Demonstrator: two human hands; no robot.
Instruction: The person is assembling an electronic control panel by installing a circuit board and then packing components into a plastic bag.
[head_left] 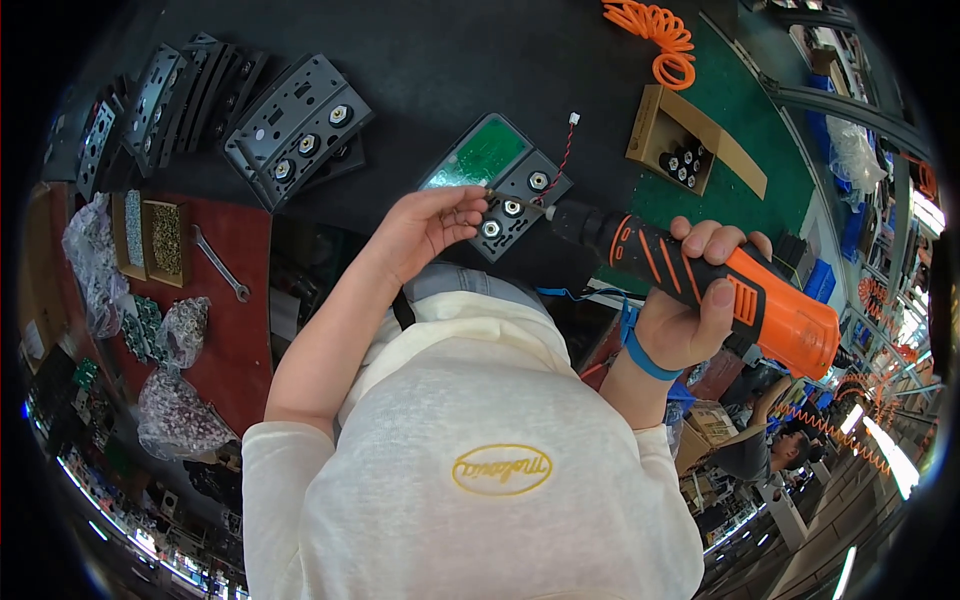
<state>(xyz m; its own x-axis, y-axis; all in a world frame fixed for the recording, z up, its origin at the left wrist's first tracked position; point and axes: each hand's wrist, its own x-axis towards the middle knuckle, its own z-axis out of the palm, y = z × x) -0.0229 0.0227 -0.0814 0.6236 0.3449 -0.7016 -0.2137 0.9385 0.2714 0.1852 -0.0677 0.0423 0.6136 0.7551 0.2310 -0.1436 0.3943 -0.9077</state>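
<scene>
An orange-and-black power screwdriver point(690, 270) is gripped in my right hand point(705, 300), its bit pointing left over a dark metal panel point(515, 235). The panel carries a green circuit board point(487, 150) and several round knobs or jacks with metal centres. From it a twisted red-and-black wire point(568, 150) runs to a small white plug point(574, 118). My left hand point(435, 225) is closed, thumb and forefinger pinched by the end of the bit. What they hold is too small to make out.
Similar dark panels point(300, 130) are stacked at the upper left. An open cardboard box point(645, 130) holds black round parts. At the left lie a wrench point(220, 262), a box of small brass-coloured parts point(163, 240) and plastic bags point(185, 410). An orange coiled hose point(650, 25) lies far right; another person point(765, 450) is beyond.
</scene>
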